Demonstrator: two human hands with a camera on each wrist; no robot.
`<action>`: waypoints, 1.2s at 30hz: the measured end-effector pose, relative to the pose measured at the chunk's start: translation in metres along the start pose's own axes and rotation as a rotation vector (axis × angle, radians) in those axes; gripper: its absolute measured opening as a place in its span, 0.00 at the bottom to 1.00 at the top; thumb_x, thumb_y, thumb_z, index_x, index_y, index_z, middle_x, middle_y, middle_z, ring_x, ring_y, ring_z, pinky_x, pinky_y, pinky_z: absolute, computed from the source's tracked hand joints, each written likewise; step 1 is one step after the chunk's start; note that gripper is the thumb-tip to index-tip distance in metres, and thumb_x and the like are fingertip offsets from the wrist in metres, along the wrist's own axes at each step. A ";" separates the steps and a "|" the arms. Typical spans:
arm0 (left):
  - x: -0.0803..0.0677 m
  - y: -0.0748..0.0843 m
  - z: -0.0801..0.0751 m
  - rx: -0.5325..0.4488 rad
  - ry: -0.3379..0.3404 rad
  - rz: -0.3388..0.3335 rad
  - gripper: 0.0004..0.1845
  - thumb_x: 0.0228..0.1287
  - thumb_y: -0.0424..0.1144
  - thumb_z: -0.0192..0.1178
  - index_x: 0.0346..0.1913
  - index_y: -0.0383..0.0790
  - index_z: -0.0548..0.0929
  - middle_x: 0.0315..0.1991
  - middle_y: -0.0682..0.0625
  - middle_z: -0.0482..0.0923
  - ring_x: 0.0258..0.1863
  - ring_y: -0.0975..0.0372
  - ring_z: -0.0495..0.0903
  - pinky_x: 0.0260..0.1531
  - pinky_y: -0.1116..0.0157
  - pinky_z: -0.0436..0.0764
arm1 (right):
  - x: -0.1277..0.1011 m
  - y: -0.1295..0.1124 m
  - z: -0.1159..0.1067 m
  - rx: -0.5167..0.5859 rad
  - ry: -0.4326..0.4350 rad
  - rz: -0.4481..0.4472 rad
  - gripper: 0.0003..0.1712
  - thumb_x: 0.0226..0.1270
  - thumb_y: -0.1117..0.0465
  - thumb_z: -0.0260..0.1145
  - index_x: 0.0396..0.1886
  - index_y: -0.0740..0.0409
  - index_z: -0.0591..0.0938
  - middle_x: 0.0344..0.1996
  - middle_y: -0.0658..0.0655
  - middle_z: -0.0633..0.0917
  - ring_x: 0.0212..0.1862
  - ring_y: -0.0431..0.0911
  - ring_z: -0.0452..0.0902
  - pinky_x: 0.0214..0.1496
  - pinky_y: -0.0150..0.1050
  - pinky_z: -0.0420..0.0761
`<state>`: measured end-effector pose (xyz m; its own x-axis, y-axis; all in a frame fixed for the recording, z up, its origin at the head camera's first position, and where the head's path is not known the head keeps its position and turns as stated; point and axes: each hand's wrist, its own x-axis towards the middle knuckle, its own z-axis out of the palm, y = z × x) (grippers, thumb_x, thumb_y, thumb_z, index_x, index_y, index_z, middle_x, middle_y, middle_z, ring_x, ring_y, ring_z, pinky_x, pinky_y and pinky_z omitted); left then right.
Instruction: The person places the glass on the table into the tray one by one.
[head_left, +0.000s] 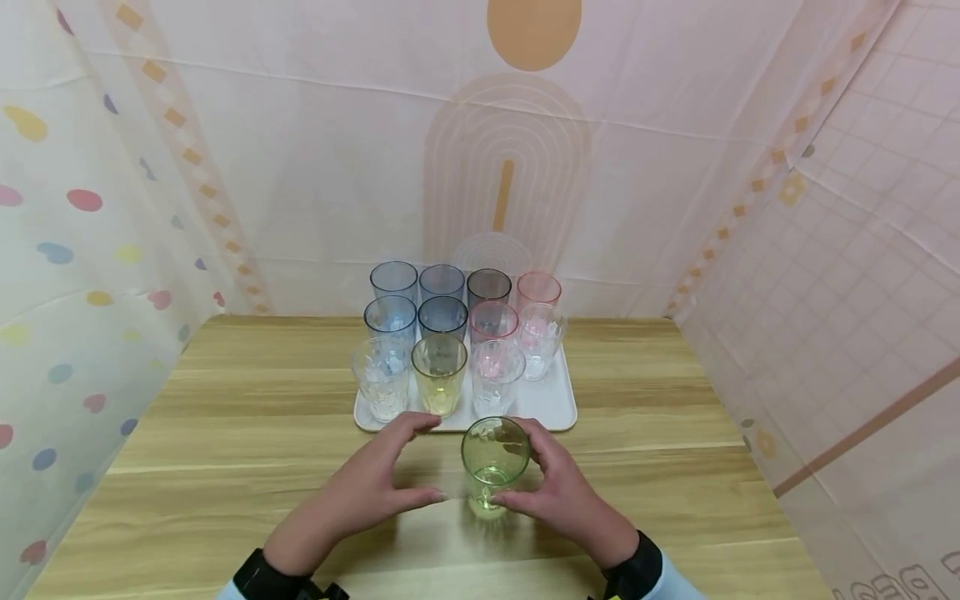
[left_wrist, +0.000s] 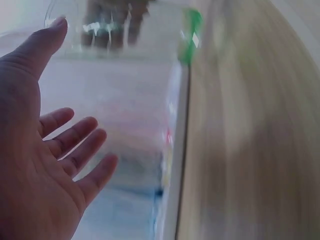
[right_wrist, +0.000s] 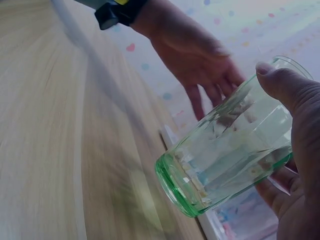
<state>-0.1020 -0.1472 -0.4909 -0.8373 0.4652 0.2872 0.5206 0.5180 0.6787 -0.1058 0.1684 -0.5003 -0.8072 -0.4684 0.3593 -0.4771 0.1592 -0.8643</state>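
A green glass tumbler point(head_left: 492, 462) point(right_wrist: 227, 150) stands upright on the wooden table point(head_left: 225, 467), just in front of the white tray point(head_left: 558, 400). My right hand point(head_left: 558, 487) grips it from the right side, thumb near the rim point(right_wrist: 280, 82). My left hand point(head_left: 375, 487) point(left_wrist: 45, 165) is beside the glass on its left, fingers spread and straight, holding nothing and a little apart from it. On the tray stand several tumblers: blue-grey ones point(head_left: 393, 283) at back left, pink ones point(head_left: 537, 290) at back right, a yellow one point(head_left: 438, 371) and clear ones point(head_left: 381, 377) in front.
Patterned cloth walls point(head_left: 97, 217) close in the table on the left, back and right. The tray's front right corner is bare. Bare wood lies to either side of the tray and near the front edge.
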 end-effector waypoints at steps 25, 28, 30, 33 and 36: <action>-0.060 -0.064 -0.045 0.577 0.185 -0.233 0.57 0.63 0.68 0.75 0.80 0.28 0.69 0.78 0.26 0.67 0.77 0.29 0.64 0.72 0.27 0.65 | -0.027 0.014 -0.043 -0.033 0.172 0.118 0.53 0.55 0.66 0.89 0.80 0.60 0.73 0.70 0.60 0.84 0.69 0.58 0.82 0.75 0.38 0.77; -0.061 -0.063 -0.045 0.570 0.167 -0.269 0.58 0.64 0.69 0.74 0.82 0.30 0.67 0.80 0.26 0.65 0.79 0.30 0.62 0.72 0.25 0.63 | -0.023 0.016 -0.047 -0.039 0.189 0.131 0.53 0.56 0.66 0.89 0.80 0.58 0.73 0.70 0.62 0.83 0.70 0.58 0.81 0.75 0.38 0.76; -0.061 -0.064 -0.045 0.573 0.160 -0.283 0.58 0.64 0.69 0.74 0.83 0.30 0.66 0.80 0.27 0.64 0.79 0.30 0.61 0.72 0.24 0.62 | -0.019 0.017 -0.051 -0.049 0.204 0.147 0.51 0.57 0.66 0.88 0.80 0.56 0.74 0.70 0.62 0.83 0.72 0.58 0.79 0.76 0.39 0.75; -0.062 -0.064 -0.045 0.579 0.150 -0.294 0.59 0.65 0.70 0.73 0.84 0.31 0.65 0.81 0.27 0.63 0.80 0.30 0.61 0.72 0.24 0.61 | -0.010 0.019 -0.059 -0.069 0.227 0.159 0.50 0.61 0.66 0.87 0.81 0.56 0.72 0.71 0.61 0.82 0.75 0.58 0.77 0.79 0.45 0.72; -0.063 -0.064 -0.046 0.583 0.140 -0.304 0.60 0.65 0.71 0.73 0.84 0.31 0.64 0.82 0.28 0.62 0.80 0.30 0.60 0.73 0.24 0.61 | 0.003 0.022 -0.067 -0.076 0.240 0.152 0.49 0.64 0.67 0.85 0.82 0.58 0.70 0.72 0.61 0.81 0.77 0.58 0.74 0.81 0.55 0.69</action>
<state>-0.0905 -0.2423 -0.5216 -0.9541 0.1606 0.2529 0.2308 0.9322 0.2787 -0.1418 0.2285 -0.4950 -0.9262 -0.2164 0.3086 -0.3618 0.2807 -0.8890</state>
